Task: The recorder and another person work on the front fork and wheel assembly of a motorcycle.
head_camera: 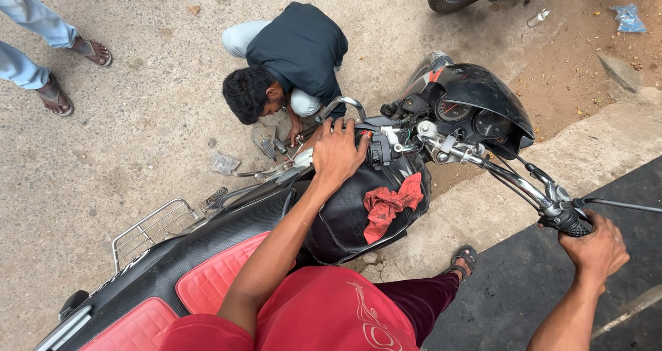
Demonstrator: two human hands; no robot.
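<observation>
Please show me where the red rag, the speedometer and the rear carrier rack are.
red rag (387, 205), head view, middle of the cloth.
speedometer (453, 109), head view, dial face.
rear carrier rack (153, 228), head view, wire bars.

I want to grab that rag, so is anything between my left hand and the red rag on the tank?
Nothing visible. The left hand rests by the left grip, and the red rag lies uncovered on the tank just below it.

A: List packaging in view.
B: One crumpled blue plastic packet (628, 17) lies on the dirt at the upper right.
A: Displays?
B: Two round dials (471, 116) sit side by side under the motorcycle's black cowl; the left one carries red markings.
</observation>
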